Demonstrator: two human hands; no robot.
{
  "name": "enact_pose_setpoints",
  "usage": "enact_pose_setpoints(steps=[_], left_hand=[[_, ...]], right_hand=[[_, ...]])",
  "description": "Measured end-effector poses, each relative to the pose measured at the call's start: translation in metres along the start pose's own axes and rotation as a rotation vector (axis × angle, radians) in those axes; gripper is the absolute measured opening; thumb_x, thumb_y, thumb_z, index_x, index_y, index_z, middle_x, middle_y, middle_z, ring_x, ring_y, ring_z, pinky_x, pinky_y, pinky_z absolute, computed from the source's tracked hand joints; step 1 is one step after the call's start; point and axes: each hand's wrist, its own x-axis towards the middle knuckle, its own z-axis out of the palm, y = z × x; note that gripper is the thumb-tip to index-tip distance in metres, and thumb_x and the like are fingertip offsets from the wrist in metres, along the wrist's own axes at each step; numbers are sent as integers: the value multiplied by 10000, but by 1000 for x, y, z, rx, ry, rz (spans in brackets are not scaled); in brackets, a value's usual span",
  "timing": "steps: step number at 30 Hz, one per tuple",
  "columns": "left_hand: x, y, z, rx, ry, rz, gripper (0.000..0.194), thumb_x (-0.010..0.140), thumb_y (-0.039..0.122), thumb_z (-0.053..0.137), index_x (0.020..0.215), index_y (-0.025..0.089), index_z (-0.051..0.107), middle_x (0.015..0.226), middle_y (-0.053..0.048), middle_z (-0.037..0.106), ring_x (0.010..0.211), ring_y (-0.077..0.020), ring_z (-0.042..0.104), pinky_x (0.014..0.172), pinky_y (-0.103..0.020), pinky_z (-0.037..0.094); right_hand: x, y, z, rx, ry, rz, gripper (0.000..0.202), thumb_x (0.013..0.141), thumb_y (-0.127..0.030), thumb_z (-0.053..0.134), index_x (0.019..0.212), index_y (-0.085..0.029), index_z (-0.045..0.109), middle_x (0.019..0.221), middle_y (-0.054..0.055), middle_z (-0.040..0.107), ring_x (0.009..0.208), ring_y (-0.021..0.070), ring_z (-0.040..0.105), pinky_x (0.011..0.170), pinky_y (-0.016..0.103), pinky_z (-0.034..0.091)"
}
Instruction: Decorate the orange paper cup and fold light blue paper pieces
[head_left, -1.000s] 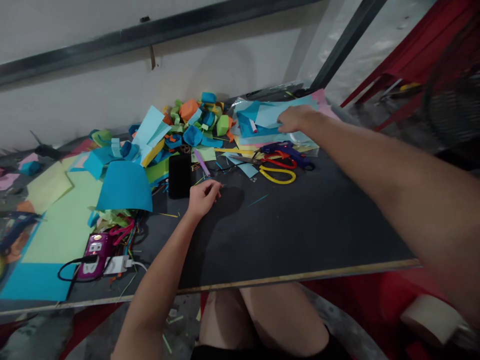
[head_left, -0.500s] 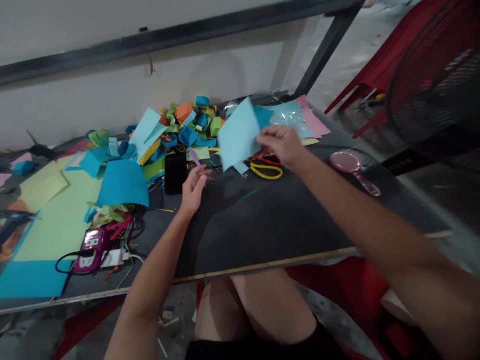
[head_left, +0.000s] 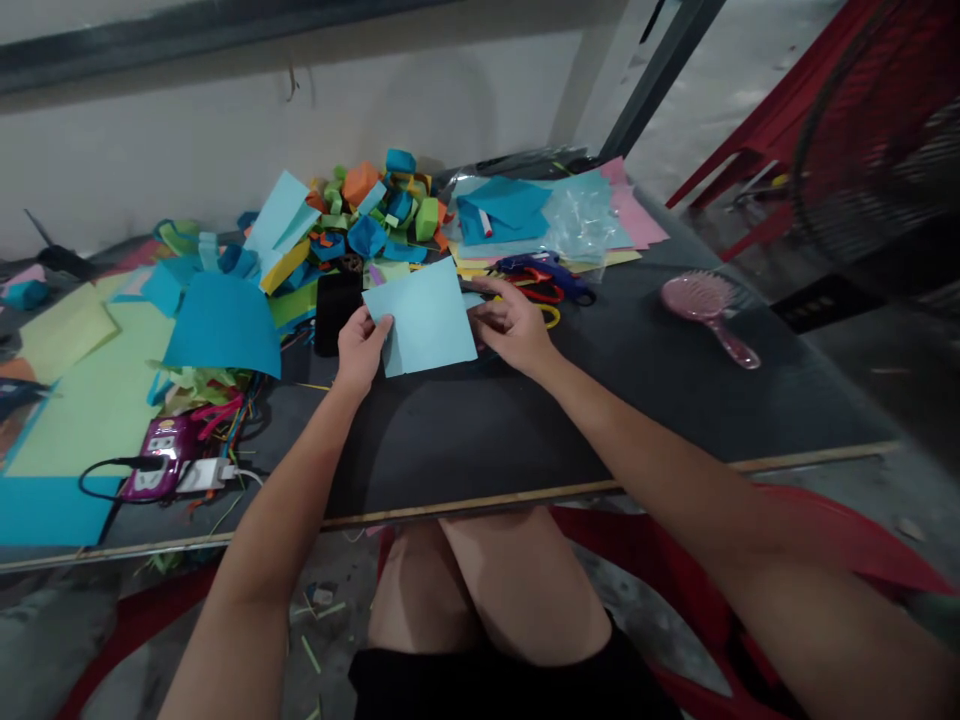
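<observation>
A square sheet of light blue paper (head_left: 427, 322) is held up over the dark tabletop. My left hand (head_left: 361, 348) is closed on its left edge, thumb in front and fingers behind. Beside the right edge is my right hand (head_left: 517, 328), its fingers apart and slightly curled; the sheet partly hides what lies behind their tips. Just beyond that hand lie a red-handled tool (head_left: 546, 288), a yellow loop handle (head_left: 553, 316) and a dark blue tool (head_left: 547, 268). A black phone (head_left: 335, 310) rests next to my left hand.
Folded coloured paper pieces (head_left: 367, 215) are heaped against the wall. Blue and green sheets (head_left: 225, 325) and a purple power socket (head_left: 159, 455) with cables are at the left. Plastic-wrapped paper (head_left: 585, 215) lies at the back, a pink hairbrush (head_left: 705, 305) at right, near a fan (head_left: 885, 150).
The light blue sheet has come down and left, turning flatter towards me. My left hand has taken hold of its left edge, while my right hand has let go.
</observation>
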Motion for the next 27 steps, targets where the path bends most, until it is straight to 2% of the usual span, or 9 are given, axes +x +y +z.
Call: enact_pose_setpoints(steps=[2, 4, 6, 9, 12, 16, 19, 23, 27], left_hand=[[0, -1, -1, 19, 19, 8, 391, 790, 415, 700, 1083, 164, 636, 1034, -91, 741, 885, -174, 692, 787, -284, 557], [0, -1, -2, 41, 29, 19, 398, 791, 420, 698, 1089, 164, 635, 1056, -92, 736, 908, -176, 691, 802, -277, 551], [0, -2, -2, 66, 17, 30, 384, 799, 411, 685, 1090, 165, 636, 1054, -87, 735, 912, -172, 689, 805, -271, 546], [-1, -2, 0, 111, -16, 38, 314, 808, 367, 662, 1047, 163, 648, 998, -74, 739, 868, -161, 685, 779, -264, 544], [-2, -1, 3, 157, -22, 33, 251, 809, 345, 646, 981, 162, 660, 915, -63, 736, 792, -150, 674, 720, -255, 536], [-4, 1, 4, 207, 40, 70, 239, 807, 349, 637, 961, 170, 671, 877, -53, 728, 767, -146, 662, 705, -251, 525], [-6, 3, 5, 242, 63, 112, 244, 813, 361, 629, 957, 171, 679, 888, -55, 729, 758, -143, 654, 711, -251, 515], [-8, 9, 5, 337, 47, 149, 233, 822, 372, 618, 912, 168, 682, 826, -39, 715, 716, -138, 627, 688, -248, 495], [-12, 15, 7, 399, -83, 214, 266, 832, 419, 607, 839, 164, 681, 703, -10, 659, 622, -116, 561, 621, -230, 454]], right_hand=[[-1, -3, 0, -126, 0, -127, 645, 857, -430, 630, 1443, -284, 403, 1116, 95, 694, 732, 178, 677, 602, 325, 585], [-1, -5, 0, -273, 11, -256, 587, 855, -365, 637, 1414, -309, 463, 1248, 112, 629, 891, 219, 677, 676, 357, 594], [1, -4, 0, -387, 14, -371, 417, 867, -297, 616, 1282, -331, 606, 1287, 94, 590, 1038, 254, 641, 767, 395, 588], [4, -2, -4, -480, -5, -487, 248, 895, -213, 557, 982, -345, 748, 1263, 44, 583, 1097, 256, 612, 896, 449, 537], [4, -6, -8, -582, -61, -494, 239, 897, -209, 578, 834, -336, 771, 1311, 7, 581, 1190, 291, 567, 994, 504, 452], [3, -21, -9, -725, -213, -433, 134, 851, -264, 683, 843, -355, 780, 1378, -34, 577, 1366, 349, 417, 1136, 590, 243], [3, -25, -8, -736, -280, -448, 158, 867, -260, 666, 846, -367, 780, 1374, -50, 591, 1403, 327, 383, 1157, 598, 186], [4, -15, -6, -577, -352, -503, 160, 904, -293, 626, 878, -353, 772, 1203, -32, 705, 1273, 265, 547, 1115, 548, 309], [2, -15, 3, -437, -222, -482, 145, 894, -329, 634, 846, -294, 766, 1212, 11, 703, 1149, 243, 625, 1007, 477, 455]])
